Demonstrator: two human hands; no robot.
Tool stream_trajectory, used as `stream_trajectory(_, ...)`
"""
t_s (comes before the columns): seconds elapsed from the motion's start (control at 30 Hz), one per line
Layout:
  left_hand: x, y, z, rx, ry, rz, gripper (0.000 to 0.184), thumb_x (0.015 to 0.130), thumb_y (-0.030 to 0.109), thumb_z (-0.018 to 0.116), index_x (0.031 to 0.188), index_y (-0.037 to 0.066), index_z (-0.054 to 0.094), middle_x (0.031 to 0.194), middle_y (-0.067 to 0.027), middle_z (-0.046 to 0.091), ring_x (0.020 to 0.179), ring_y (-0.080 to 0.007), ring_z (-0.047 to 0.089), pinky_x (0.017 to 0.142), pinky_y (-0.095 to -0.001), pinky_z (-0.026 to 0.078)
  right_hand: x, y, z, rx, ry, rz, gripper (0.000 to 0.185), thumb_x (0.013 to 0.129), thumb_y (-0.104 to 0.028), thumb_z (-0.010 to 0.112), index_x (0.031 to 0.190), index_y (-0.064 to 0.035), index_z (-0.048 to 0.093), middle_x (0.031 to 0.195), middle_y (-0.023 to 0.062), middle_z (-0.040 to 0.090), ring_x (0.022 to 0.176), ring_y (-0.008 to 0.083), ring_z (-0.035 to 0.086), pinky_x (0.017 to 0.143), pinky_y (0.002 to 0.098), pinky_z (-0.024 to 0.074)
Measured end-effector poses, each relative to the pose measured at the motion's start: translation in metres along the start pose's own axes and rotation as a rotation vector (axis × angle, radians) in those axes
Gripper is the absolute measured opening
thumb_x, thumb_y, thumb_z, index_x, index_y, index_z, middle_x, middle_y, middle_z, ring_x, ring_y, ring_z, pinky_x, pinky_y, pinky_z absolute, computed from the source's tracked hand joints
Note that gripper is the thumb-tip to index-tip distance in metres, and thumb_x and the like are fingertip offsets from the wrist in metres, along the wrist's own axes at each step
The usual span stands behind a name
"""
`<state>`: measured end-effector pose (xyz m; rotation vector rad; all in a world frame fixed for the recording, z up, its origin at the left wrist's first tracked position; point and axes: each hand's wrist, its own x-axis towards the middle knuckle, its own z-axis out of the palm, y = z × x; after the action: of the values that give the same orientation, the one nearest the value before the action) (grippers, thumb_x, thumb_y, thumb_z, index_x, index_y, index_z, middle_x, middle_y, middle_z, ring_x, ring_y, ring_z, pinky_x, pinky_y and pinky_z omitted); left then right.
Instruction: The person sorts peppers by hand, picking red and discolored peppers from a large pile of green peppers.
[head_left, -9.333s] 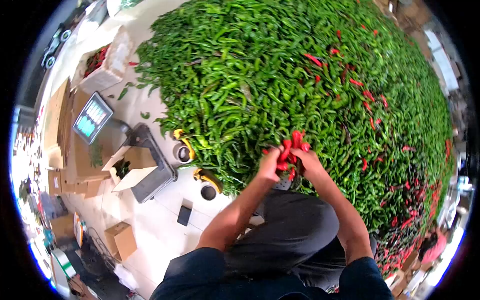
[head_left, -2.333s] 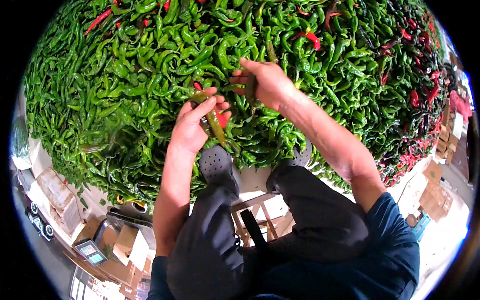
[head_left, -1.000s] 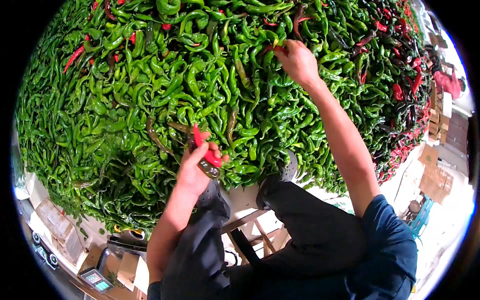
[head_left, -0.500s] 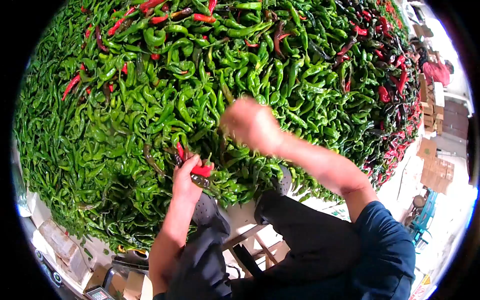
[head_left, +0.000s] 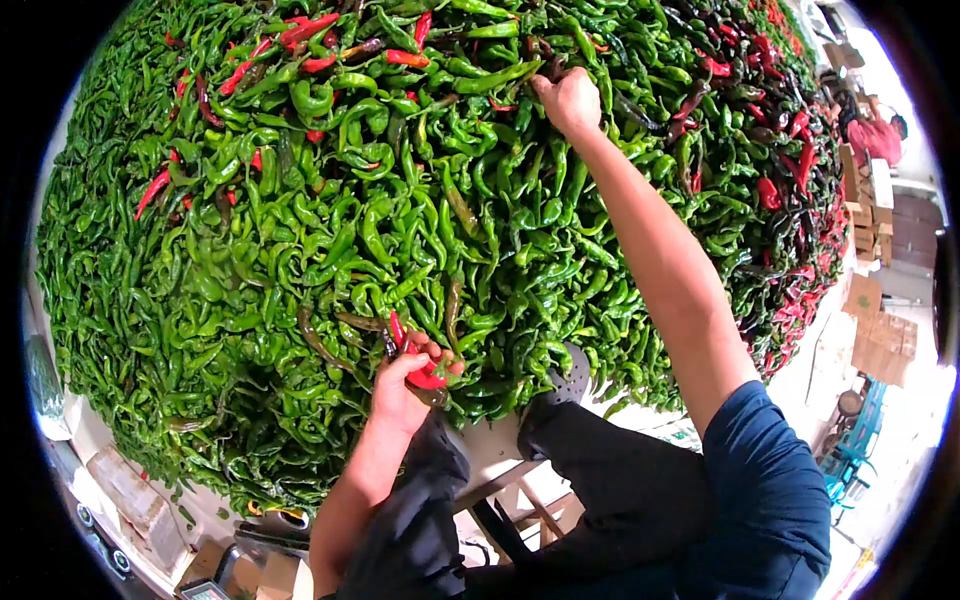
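Observation:
A great heap of green chili peppers [head_left: 300, 250] spreads out in front of me, with red and dark ones scattered through it. My left hand [head_left: 402, 385] is low over the near side of the heap, its fingers wrapped round several peppers, among them a red chili pepper [head_left: 428, 378] and a darker one beneath. At the far middle of the heap, my right hand [head_left: 570, 103] has its fingers closed on a dark brownish pepper [head_left: 549, 66], partly hidden by the hand. A brown-green pepper [head_left: 318, 340] lies just left of my left hand.
Red and blackish peppers [head_left: 790, 170] gather along the heap's right side. Cardboard boxes [head_left: 880, 340] and a teal metal frame [head_left: 858, 440] stand on the right. A person in red [head_left: 875, 140] is at the far right. A wooden stool [head_left: 510, 500] shows between my legs.
My right hand has moved up and away to the far middle of the heap, onto a dark pepper. My left hand, still holding peppers, has shifted slightly right and down.

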<state>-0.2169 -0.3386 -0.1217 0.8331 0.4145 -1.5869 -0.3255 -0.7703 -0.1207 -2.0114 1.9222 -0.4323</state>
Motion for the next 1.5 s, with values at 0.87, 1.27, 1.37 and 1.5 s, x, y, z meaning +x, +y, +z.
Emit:
stream_trajectory(0.87,-0.001,0.015,-0.002,0.030,0.073,0.100,0.021,0.084,0.005,0.057,0.104,0.009,0.059,0.093,-0.0069,0.058,0.091,-0.0253,0.058,0.089,-0.0497,0.049,-0.077,-0.009,-0.082,1.077,-0.718,-0.204,0.032,0.089,-0.013,0.069,0.119,-0.0019,0.062,0.092,0.0065,0.071,0.071,0.0093,0.060,0.061,0.0224,0.0464)
stream_trajectory(1.27,-0.002,0.027,0.006,0.072,0.039,0.165,0.025,0.085,0.007,0.057,0.109,0.008,0.058,0.096,-0.0073,0.060,0.092,-0.0255,0.059,0.086,-0.0474,0.050,-0.111,0.012,-0.077,1.560,-0.867,0.015,0.024,0.084,-0.008,0.066,0.105,0.0010,0.059,0.101,0.0131,0.068,0.095,0.0234,0.066,0.087,0.0443,0.0565)
stream_trajectory(1.37,-0.005,0.034,0.003,0.026,0.107,0.180,0.025,0.085,0.005,0.057,0.110,0.006,0.058,0.097,-0.0084,0.061,0.093,-0.0264,0.059,0.085,-0.0457,0.051,-0.105,0.027,-0.073,1.479,-0.617,0.255,0.015,0.084,-0.008,0.065,0.095,-0.0011,0.057,0.088,0.0107,0.064,0.083,0.0222,0.065,0.081,0.0468,0.0570)
stream_trajectory(1.5,-0.001,0.033,-0.007,0.073,0.061,0.220,0.024,0.088,0.006,0.059,0.111,0.008,0.059,0.098,-0.0089,0.063,0.093,-0.0251,0.059,0.083,-0.0454,0.051,-0.136,0.029,-0.078,0.594,-0.737,-0.060,0.019,0.089,-0.019,0.070,0.091,-0.0034,0.060,0.064,0.0017,0.057,0.051,0.0104,0.055,0.049,0.0258,0.0472)
